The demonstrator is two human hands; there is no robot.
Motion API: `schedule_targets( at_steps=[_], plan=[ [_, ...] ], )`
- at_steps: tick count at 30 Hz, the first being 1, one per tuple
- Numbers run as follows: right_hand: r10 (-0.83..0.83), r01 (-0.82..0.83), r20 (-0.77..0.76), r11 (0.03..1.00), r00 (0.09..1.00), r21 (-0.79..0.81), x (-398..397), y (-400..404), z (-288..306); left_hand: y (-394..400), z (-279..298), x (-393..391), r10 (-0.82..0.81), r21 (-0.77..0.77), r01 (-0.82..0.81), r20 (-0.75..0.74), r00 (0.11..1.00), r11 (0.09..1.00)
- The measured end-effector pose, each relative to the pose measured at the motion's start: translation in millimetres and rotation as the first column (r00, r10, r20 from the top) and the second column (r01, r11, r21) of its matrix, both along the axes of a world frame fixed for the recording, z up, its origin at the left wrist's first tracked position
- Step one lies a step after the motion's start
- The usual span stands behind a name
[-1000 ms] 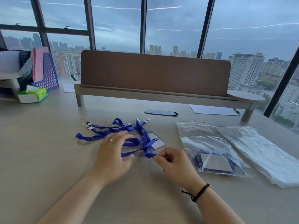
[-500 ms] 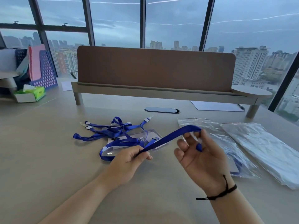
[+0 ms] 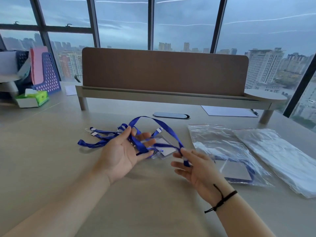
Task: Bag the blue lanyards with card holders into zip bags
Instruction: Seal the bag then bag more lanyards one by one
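Above the desk [image 3: 51, 168], 2 hands [image 3: 119, 154] [image 3: 200, 170] hold a blue lanyard [image 3: 164, 127].

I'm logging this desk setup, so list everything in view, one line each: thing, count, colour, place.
held lanyard: one, blue, looped between both hands
loose lanyards: a tangle, count unclear, blue, on the desk behind the left hand
card holder: one, clear with a white card, on the desk between the hands
filled zip bag: one, clear, right of the hands, lanyard and card inside
empty zip bags: a stack, clear, far right
desk: one, beige
desk shelf: one, brown panel
tissue box: one, green and white, far left
file rack: one, purple, far left
left hand: palm up, strap wound round the fingers
right hand: pinches the strap
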State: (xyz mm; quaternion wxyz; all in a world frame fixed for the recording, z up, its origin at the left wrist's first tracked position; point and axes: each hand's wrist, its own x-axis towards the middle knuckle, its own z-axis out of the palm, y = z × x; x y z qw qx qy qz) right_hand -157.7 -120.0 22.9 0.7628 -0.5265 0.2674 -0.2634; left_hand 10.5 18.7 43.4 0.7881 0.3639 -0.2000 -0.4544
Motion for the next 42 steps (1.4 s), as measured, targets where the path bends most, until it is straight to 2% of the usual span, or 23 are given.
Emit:
schedule_targets(
  at_steps=[3, 6, 9, 14, 17, 22, 25, 31, 34, 36, 37, 38, 39, 40, 41, 42],
  plan=[
    [-0.004, -0.005, -0.091, 0.995, 0.996, -0.102, 3.8, 8.6, -3.3, -4.8, 16.7, 2.9, 0.010, 0.005, -0.010, 0.023, 1.000, 1.000],
    [0.018, -0.030, -0.081, 0.988, 0.997, -0.153, 7.0, 10.8, -4.2, -5.4, 19.7, 4.2, 0.041, 0.068, -0.044, 0.044, 0.998, 0.997],
    [0.073, -0.091, -0.098, 0.977, 0.992, -0.191, 15.8, 14.5, -6.2, -2.7, 10.9, 2.4, 0.044, 0.081, -0.042, -0.033, 0.998, 0.996],
    [0.263, -0.316, -0.213, 0.907, 0.941, -0.278, 39.9, 20.5, 2.8, 1.0, 9.0, -0.1, 0.008, 0.019, -0.005, -0.132, 0.991, 1.000],
    [0.425, -0.481, -0.257, 0.847, 0.868, -0.227, 51.6, 21.7, 5.2, 1.2, 7.2, 1.3, 0.011, -0.020, -0.015, -0.157, 0.988, 1.000],
    [0.609, -0.632, -0.192, 0.770, 0.769, -0.088, 46.7, 20.3, -3.5, 2.8, 9.0, 7.8, 0.038, -0.109, -0.059, -0.187, 0.982, 0.992],
    [0.584, -0.612, -0.216, 0.784, 0.783, -0.101, 34.8, 10.8, -1.1, 4.2, 8.8, 16.1, 0.096, -0.118, -0.117, -0.170, 0.981, 0.986],
    [0.504, -0.504, -0.043, 0.864, 0.863, 0.016, 31.2, 3.5, -1.8, 1.2, 4.3, 20.6, 0.148, -0.103, -0.161, -0.121, 0.982, 0.982],
    [0.517, -0.517, -0.088, 0.856, 0.852, 0.017, 32.6, 1.5, -1.7, 0.4, 2.0, 20.9, 0.176, -0.063, -0.180, -0.077, 0.981, 0.982],
    [0.508, -0.513, -0.144, 0.859, 0.849, 0.008, 30.9, -3.5, 1.1, -0.4, 3.3, 22.8, 0.255, 0.046, -0.258, 0.059, 0.965, 0.965],
    [0.484, -0.491, -0.164, 0.871, 0.859, 0.002, 29.6, -6.2, 3.0, -1.5, 4.6, 21.8, 0.307, 0.137, -0.337, 0.199, 0.931, 0.932],
    [0.453, -0.461, -0.170, 0.888, 0.875, -0.003, 28.4, -8.8, 5.0, -2.6, 3.2, 22.2, 0.350, 0.220, -0.452, 0.380, 0.856, 0.864],
    [0.423, -0.430, -0.160, 0.903, 0.892, -0.009, 27.3, -11.0, 7.3, -3.0, 1.1, 21.8, 0.359, 0.263, -0.590, 0.587, 0.726, 0.763],
    [0.392, -0.397, -0.140, 0.918, 0.909, -0.013, 26.0, -12.4, 10.5, -2.7, -1.8, 22.1, 0.316, 0.238, -0.724, 0.781, 0.539, 0.647],
    [0.357, -0.360, -0.115, 0.933, 0.927, -0.009, 25.0, -13.9, 13.5, -1.4, -4.5, 21.8, 0.235, 0.147, -0.817, 0.916, 0.325, 0.558],
    [0.323, -0.324, -0.087, 0.946, 0.943, 0.004, 23.9, -15.4, 16.3, 0.4, -7.1, 20.9, 0.177, 0.026, -0.856, 0.975, 0.136, 0.516]
  ],
)
